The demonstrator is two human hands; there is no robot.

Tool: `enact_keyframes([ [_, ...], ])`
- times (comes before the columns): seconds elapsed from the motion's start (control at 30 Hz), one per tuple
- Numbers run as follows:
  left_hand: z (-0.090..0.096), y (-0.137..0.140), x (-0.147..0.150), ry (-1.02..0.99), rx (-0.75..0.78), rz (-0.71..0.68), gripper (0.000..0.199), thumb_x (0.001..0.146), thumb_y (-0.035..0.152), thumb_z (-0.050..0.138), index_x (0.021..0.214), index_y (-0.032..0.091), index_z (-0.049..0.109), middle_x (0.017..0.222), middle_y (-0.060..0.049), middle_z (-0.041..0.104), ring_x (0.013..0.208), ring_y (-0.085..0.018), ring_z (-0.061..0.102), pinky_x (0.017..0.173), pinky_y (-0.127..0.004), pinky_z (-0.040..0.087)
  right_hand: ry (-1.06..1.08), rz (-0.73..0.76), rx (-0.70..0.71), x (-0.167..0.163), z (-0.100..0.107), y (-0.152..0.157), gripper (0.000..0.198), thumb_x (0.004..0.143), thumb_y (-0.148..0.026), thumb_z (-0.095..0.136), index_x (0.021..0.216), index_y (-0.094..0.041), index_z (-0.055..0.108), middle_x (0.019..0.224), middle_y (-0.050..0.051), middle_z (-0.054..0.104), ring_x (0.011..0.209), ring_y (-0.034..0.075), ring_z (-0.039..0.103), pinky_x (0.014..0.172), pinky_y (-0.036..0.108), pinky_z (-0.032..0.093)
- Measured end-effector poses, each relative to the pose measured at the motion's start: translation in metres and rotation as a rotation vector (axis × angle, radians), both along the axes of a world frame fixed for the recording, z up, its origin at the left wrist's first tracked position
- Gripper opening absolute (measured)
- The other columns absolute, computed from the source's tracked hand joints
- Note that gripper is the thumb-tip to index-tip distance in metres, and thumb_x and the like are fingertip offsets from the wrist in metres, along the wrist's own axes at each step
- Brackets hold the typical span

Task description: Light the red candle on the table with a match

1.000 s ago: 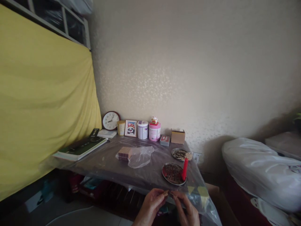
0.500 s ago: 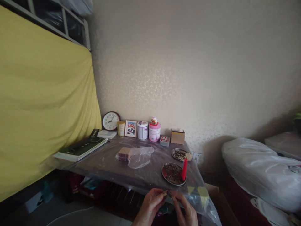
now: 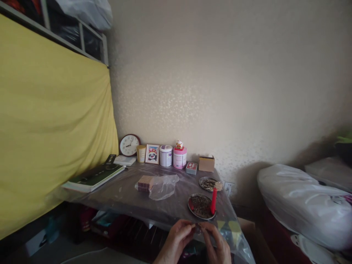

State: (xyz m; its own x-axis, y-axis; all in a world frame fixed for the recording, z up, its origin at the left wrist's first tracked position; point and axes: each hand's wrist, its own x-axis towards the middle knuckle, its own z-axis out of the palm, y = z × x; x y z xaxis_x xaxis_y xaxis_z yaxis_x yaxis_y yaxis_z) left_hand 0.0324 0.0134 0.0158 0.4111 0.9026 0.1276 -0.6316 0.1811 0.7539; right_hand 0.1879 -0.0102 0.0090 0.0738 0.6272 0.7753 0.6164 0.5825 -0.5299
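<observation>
My left hand [image 3: 178, 236] is closed at the bottom of the view, thumb and fingers pinching a small tan matchbox [image 3: 193, 225], mostly hidden by the fingers. Close against it, my right hand [image 3: 216, 240] is pinched too; whatever lies between its fingertips is too small and dark to make out. Both hands are just off the table's front edge. Beyond them a red candle [image 3: 213, 201] stands upright at the right side of a round metal plate [image 3: 202, 219] with dark burnt bits in it. Farther back, a second plate [image 3: 203, 186] holds many thin sticks.
A block of small boxes [image 3: 144, 183] lies in a clear plastic bag [image 3: 165, 187] on the plastic-covered table [image 3: 115, 198]. Along the wall stand a clock [image 3: 130, 145], tins [image 3: 166, 156] and a cardboard box [image 3: 206, 163]. A green book [image 3: 95, 178] lies left.
The view has tilted up slightly, so the table items sit a little lower in the picture. Both hands stay together in almost the same pose, with only slight finger movement.
</observation>
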Motion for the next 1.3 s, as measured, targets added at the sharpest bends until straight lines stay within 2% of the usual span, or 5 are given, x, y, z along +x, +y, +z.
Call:
enact_keyframes([
  [0.43, 0.031, -0.026, -0.004, 0.049, -0.057, 0.033, 0.010, 0.078, 0.022, 0.061, 0.084, 0.017, 0.066, 0.089, -0.006, 0.068, 0.095, -0.021, 0.059, 0.091, -0.034, 0.038, 0.121, -0.113, 0.047, -0.011, 0.035, -0.031, 0.012, 0.087, -0.027, 0.052, 0.091, -0.022, 0.061, 0.085, 0.002, 0.070, 0.079, 0.015, 0.067, 0.073, 0.022, 0.053],
  [0.67, 0.029, -0.035, -0.002, 0.022, -0.028, 0.028, 0.012, 0.079, 0.023, 0.059, 0.087, 0.017, 0.066, 0.095, -0.007, 0.068, 0.099, -0.021, 0.058, 0.093, -0.035, 0.038, 0.059, -0.108, 0.035, -0.013, 0.023, -0.033, 0.013, 0.087, -0.024, 0.050, 0.091, -0.022, 0.062, 0.086, 0.002, 0.069, 0.080, 0.015, 0.067, 0.073, 0.023, 0.053],
  [0.9, 0.030, -0.033, 0.000, 0.049, -0.056, 0.071, 0.013, 0.075, 0.025, 0.065, 0.083, 0.016, 0.067, 0.085, -0.007, 0.068, 0.090, -0.021, 0.060, 0.087, -0.034, 0.041, 0.060, -0.123, 0.144, -0.014, 0.047, -0.051, 0.012, 0.086, -0.020, 0.051, 0.091, -0.022, 0.061, 0.091, 0.006, 0.068, 0.085, 0.018, 0.065, 0.077, 0.028, 0.052],
  [1.13, 0.041, -0.042, 0.000, 0.070, 0.007, 0.054, 0.015, 0.078, 0.024, 0.062, 0.089, 0.015, 0.066, 0.100, -0.010, 0.068, 0.100, -0.022, 0.057, 0.094, -0.036, 0.037, -0.001, -0.213, 0.025, 0.002, 0.015, -0.021, 0.019, 0.088, -0.028, 0.047, 0.084, -0.020, 0.063, 0.076, 0.005, 0.069, 0.070, 0.018, 0.066, 0.065, 0.028, 0.052],
  [1.3, 0.031, -0.039, -0.004, 0.107, -0.028, 0.096, 0.014, 0.077, 0.026, 0.062, 0.087, 0.016, 0.066, 0.097, -0.009, 0.068, 0.098, -0.022, 0.058, 0.092, -0.036, 0.039, 0.100, -0.263, 0.006, 0.010, 0.021, -0.018, 0.019, 0.088, -0.033, 0.048, 0.089, -0.020, 0.062, 0.082, 0.003, 0.069, 0.076, 0.016, 0.065, 0.071, 0.026, 0.051],
])
